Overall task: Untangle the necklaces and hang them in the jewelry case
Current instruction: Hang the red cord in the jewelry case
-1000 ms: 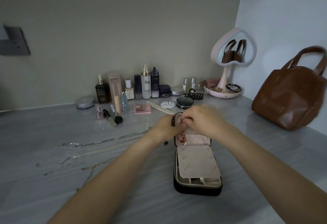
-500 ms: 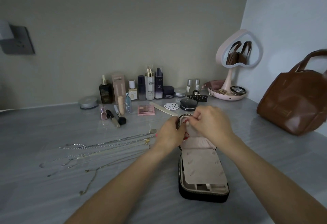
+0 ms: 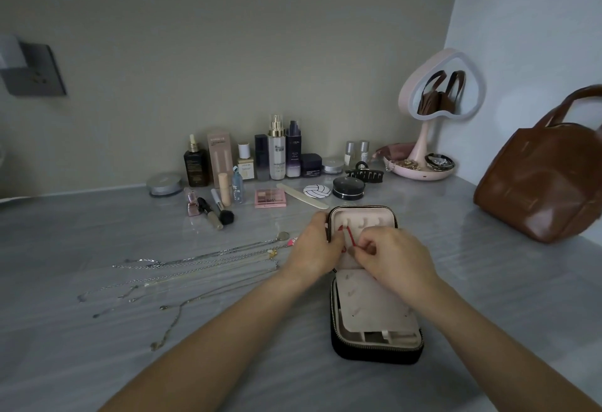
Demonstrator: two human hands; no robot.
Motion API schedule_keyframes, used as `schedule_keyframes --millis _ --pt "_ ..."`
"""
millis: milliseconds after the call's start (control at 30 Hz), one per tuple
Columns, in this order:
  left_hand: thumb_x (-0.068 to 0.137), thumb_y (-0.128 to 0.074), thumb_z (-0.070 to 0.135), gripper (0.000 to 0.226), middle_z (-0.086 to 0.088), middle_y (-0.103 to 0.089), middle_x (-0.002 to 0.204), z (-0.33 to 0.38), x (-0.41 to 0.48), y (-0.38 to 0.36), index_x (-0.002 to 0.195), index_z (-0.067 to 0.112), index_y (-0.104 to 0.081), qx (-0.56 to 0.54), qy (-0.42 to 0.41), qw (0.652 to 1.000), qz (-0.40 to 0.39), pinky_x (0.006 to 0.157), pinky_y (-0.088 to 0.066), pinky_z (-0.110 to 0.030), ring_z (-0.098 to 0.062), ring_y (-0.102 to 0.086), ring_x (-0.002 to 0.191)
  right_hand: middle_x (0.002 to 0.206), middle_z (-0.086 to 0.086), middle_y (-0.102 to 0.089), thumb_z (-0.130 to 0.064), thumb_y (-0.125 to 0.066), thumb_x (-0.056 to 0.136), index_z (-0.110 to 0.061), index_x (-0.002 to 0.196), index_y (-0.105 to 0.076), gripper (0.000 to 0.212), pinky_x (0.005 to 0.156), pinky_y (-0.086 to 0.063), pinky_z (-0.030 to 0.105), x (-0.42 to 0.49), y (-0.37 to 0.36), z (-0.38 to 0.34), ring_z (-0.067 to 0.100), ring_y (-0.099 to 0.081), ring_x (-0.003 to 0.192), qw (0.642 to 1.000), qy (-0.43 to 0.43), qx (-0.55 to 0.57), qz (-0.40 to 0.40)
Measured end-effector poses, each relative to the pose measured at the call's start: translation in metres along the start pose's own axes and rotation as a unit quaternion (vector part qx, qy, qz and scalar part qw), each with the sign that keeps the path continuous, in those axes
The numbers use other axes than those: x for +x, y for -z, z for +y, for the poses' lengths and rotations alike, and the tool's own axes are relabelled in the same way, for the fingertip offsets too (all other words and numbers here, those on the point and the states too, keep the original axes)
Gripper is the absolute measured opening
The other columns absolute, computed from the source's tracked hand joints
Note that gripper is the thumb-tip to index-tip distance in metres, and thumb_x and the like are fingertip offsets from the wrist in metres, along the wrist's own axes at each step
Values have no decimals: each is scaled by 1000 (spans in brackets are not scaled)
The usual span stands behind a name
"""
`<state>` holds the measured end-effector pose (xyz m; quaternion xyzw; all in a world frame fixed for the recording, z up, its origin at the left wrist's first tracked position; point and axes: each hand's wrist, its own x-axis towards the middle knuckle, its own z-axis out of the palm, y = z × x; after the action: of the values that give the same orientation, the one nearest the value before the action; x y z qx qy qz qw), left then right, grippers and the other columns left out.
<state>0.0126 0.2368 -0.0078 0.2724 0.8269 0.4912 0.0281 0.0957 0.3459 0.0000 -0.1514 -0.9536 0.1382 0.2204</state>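
A black zip jewelry case (image 3: 374, 346) with pale pink lining lies open on the grey table, its lid (image 3: 368, 216) propped up at the far end. A red cord necklace (image 3: 348, 236) hangs from the leftmost hook in the lid. My left hand (image 3: 314, 248) holds the lid's left edge. My right hand (image 3: 391, 258) pinches the red cord's lower end in front of the lid. Several silver and gold chain necklaces (image 3: 195, 268) lie spread out on the table to the left of the case.
Cosmetic bottles (image 3: 277, 151), a pink palette (image 3: 270, 198), a nail file (image 3: 301, 196) and a black hair claw (image 3: 365, 175) line the back wall. A heart-shaped mirror (image 3: 439, 92) on a pink dish stands back right. A brown leather bag (image 3: 540, 177) sits at the right.
My hands have dropped from the lid's top edge, uncovering the hooks. The red cord now hangs from the left hook and my right hand pulls its end downward.
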Motion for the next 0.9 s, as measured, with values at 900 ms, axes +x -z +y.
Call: schedule_keyframes --millis 900 --pt "84 -63 19 33 1 -60 103 -7 -29 78 116 17 -55 42 35 988 -146 63 -51 -22 -11 -57 86 78 -8 -70 -33 -64 81 -25 79 -72 12 72 -52 37 7 33 -14 14 -64 76 996 43 62 -39"
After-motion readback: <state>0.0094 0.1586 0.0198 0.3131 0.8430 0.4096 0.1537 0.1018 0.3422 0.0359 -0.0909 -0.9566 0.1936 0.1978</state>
